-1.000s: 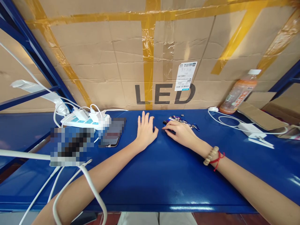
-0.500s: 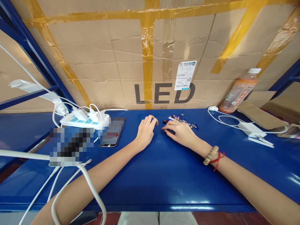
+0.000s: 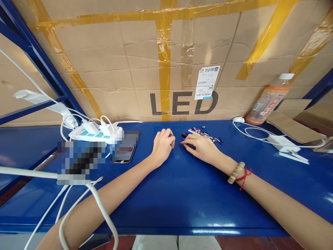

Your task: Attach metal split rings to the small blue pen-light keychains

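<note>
My left hand (image 3: 163,147) rests on the blue table top with its fingers curled in and the thumb close to them. The inside of that hand is hidden, so I cannot make out what it holds, if anything. Palm down to its right, my right hand (image 3: 201,147) has half-bent fingers, with the thumb apart from them over a dark gap. Just behind its knuckles lies a small pile of metal and coloured pieces (image 3: 199,132), some shaped like clips, partly covered by the hand. A short black piece (image 3: 184,135) shows beside its fingertips. A small round metal piece (image 3: 203,127) lies farther back.
A phone (image 3: 125,152) and a white power strip (image 3: 84,133) with chargers stand at left. White cables (image 3: 100,205) cross over my left forearm. At right are an orange drink bottle (image 3: 270,99), a white charger (image 3: 283,144) and cardboard (image 3: 291,126). A large taped carton (image 3: 140,69) forms the back.
The fingers of my left hand have curled further inward. My right hand has stayed almost in place beside the pile. The whole view has shifted slightly.
</note>
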### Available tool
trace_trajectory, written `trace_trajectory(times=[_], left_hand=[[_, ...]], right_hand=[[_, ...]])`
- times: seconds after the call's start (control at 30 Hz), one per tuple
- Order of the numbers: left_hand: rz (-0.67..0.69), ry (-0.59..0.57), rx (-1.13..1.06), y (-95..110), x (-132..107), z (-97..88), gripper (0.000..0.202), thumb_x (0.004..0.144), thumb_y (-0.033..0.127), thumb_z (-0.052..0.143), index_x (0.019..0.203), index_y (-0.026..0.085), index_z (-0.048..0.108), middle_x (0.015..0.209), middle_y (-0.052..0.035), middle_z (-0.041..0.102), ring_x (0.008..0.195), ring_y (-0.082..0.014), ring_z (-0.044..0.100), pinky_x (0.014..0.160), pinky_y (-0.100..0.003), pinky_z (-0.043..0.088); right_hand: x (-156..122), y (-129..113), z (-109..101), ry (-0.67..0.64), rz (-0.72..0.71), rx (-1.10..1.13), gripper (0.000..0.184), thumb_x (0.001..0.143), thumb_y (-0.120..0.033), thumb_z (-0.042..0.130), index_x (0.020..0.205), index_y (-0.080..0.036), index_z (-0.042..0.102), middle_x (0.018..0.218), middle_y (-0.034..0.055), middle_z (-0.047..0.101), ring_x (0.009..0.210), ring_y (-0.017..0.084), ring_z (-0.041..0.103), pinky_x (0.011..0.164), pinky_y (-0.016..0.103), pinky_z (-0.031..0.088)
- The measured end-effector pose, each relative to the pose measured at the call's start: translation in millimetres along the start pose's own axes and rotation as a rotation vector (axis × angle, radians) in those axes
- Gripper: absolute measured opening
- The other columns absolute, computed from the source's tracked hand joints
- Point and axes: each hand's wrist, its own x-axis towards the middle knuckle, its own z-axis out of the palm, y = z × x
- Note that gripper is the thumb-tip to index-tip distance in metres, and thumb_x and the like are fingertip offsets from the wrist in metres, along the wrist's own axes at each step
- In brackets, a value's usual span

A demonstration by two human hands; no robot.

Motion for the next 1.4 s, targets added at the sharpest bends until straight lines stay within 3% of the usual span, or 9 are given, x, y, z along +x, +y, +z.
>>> trace_trajectory(times=[0.2,0.43,0.63,0.87,0.97,1.03,1.1,1.27,1.4], left_hand=[[0.007,0.013,-0.023,-0.2,0.1,-0.3,0.03,0.074,-0.003,0.042,0.053,0.017,0.049,0.084,-0.003,0.056,0.082,-0.0168,0.047,0.072,-0.032,0.034],[-0.036,-0.016,-0.1,-3.1,0.2,3.6,0.031,0.065,-0.01,0.039,0.049,0.016,0.048,0.06,-0.0006,0.055,0.083,-0.0169,0.049,0.083,-0.037,0.031],[-0.037,0.02,-0.114,-3.2,-0.3,5.2,0.031,0.062,-0.011,0.038,0.048,0.016,0.048,0.06,-0.0003,0.057,0.087,-0.0174,0.051,0.086,-0.037,0.03],[-0.062,0.022,-0.097,-0.6,0.6,2.6,0.032,0.063,-0.011,0.038,0.049,0.016,0.049,0.055,0.0029,0.059,0.06,-0.0117,0.045,0.087,-0.037,0.033],[-0.099,0.036,-0.089,0.2,-0.3,2.7,0.032,0.065,-0.01,0.039,0.049,0.016,0.05,0.056,0.0018,0.06,0.062,-0.013,0.047,0.07,-0.029,0.038],[-0.126,0.044,-0.084,0.7,-1.0,3.0,0.032,0.067,-0.008,0.04,0.05,0.017,0.051,0.057,0.001,0.06,0.065,-0.0142,0.048,0.055,-0.025,0.034],[-0.121,0.063,-0.063,1.2,-1.1,3.1,0.031,0.068,-0.007,0.041,0.051,0.017,0.052,0.057,0.0007,0.059,0.067,-0.0149,0.048,0.049,-0.024,0.03],[-0.054,0.15,0.039,2.1,1.2,2.7,0.027,0.069,-0.004,0.044,0.059,0.018,0.056,0.067,-0.0011,0.062,0.08,-0.0183,0.049,0.065,-0.028,0.04],[-0.043,0.143,0.055,2.5,1.8,3.8,0.025,0.069,-0.003,0.044,0.065,0.018,0.057,0.076,-0.0022,0.062,0.086,-0.0193,0.049,0.068,-0.029,0.042]], right_hand=[[-0.2,-0.1,-0.1,-0.002,-0.001,-0.008,0.023,0.086,-0.019,0.047,0.095,-0.02,0.068,0.095,0.005,0.067,0.09,0.019,0.062,0.074,0.031,0.05],[-0.4,0.4,0.8,-0.001,0.002,-0.013,0.023,0.086,-0.019,0.047,0.095,-0.021,0.068,0.094,0.0041,0.067,0.09,0.019,0.062,0.074,0.029,0.049],[-0.2,-0.4,0.5,-0.008,0.01,-0.01,0.023,0.085,-0.018,0.047,0.095,-0.022,0.068,0.094,0.0037,0.067,0.09,0.018,0.062,0.074,0.028,0.049],[-0.5,0.6,1.2,-0.011,-0.001,-0.009,0.024,0.086,-0.02,0.046,0.095,-0.021,0.068,0.094,0.0046,0.067,0.089,0.018,0.062,0.073,0.029,0.049],[-0.5,0.7,1.1,-0.008,-0.002,-0.009,0.023,0.086,-0.02,0.046,0.095,-0.022,0.068,0.094,0.0044,0.067,0.088,0.018,0.062,0.072,0.029,0.049],[-0.5,0.7,1.1,-0.009,-0.006,-0.006,0.023,0.086,-0.02,0.046,0.095,-0.022,0.068,0.093,0.0043,0.067,0.088,0.018,0.062,0.073,0.029,0.049],[-0.5,1.0,1.3,-0.01,-0.011,-0.004,0.024,0.086,-0.02,0.046,0.095,-0.021,0.068,0.093,0.0045,0.067,0.089,0.018,0.062,0.073,0.029,0.049],[-0.5,1.7,1.8,-0.017,-0.007,0.0,0.024,0.087,-0.021,0.045,0.095,-0.021,0.068,0.095,0.0045,0.067,0.09,0.019,0.062,0.076,0.03,0.049],[-0.3,1.4,1.6,-0.017,-0.008,0.005,0.024,0.087,-0.021,0.045,0.095,-0.02,0.068,0.095,0.0048,0.067,0.091,0.019,0.062,0.077,0.03,0.049]])
